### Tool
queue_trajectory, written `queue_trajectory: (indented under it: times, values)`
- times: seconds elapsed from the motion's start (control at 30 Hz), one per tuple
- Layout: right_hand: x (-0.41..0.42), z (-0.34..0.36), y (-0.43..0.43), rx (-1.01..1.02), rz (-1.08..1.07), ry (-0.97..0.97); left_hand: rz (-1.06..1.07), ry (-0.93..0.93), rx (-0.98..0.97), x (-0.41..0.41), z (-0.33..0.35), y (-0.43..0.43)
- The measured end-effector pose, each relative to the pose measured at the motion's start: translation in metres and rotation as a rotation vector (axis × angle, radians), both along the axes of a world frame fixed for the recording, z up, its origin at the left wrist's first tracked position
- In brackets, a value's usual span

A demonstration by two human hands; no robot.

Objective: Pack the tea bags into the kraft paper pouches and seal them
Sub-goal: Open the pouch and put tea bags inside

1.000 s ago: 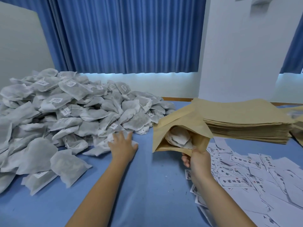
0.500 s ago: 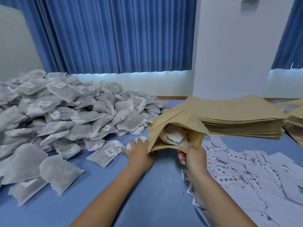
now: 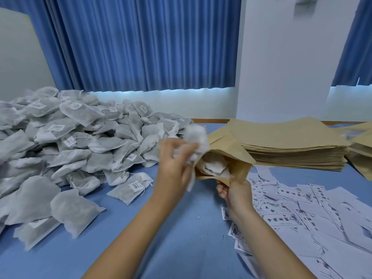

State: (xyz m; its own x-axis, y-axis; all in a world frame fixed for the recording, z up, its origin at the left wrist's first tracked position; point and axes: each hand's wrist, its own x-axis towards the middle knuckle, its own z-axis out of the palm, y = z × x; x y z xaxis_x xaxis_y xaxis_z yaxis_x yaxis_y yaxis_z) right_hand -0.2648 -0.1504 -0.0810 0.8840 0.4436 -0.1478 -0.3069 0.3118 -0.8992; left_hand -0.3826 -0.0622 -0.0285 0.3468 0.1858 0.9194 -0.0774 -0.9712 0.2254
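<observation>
Worktop (image 3: 181,238) blue, blue curtains (image 3: 141,47) behind; tea-bag pile (image 3: 70,148) at left. Left grip (image 3: 173,164) clutches blurred tea bag (image 3: 196,137) at pouch (image 3: 231,146) mouth, centre frame; right grip (image 3: 235,194) pinches pouch's lower edge.

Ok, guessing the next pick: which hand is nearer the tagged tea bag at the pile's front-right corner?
Left. The left hand, gripping another bag at the pouch mouth, is just right of the tagged tea bag; the right hand holds the pouch farther right.

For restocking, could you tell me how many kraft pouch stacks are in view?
2: main stack behind the open pouch, second stack at the right edge, cut off; more may be hidden.
</observation>
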Motion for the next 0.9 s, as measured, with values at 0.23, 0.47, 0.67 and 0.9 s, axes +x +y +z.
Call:
queue_trajectory:
  times: [0.23, 0.47, 0.67, 0.9]
  values:
    - [-0.005, 0.002, -0.005, 0.046, 0.044, 0.022, 0.222, 0.876, 0.200, 0.046, 0.006, -0.024]
    - [-0.022, -0.001, -0.007, -0.035, 0.077, -0.034, 0.533, 1.276, -0.256, 0.112, 0.006, -0.004]
    - [-0.024, -0.001, -0.002, -0.015, 0.152, 0.018, 0.434, 1.375, -0.338, 0.113, -0.002, 0.006]
    - [-0.012, 0.008, -0.007, 0.019, 0.084, 0.053, 0.405, 0.168, -0.049, 0.051, 0.017, -0.002]
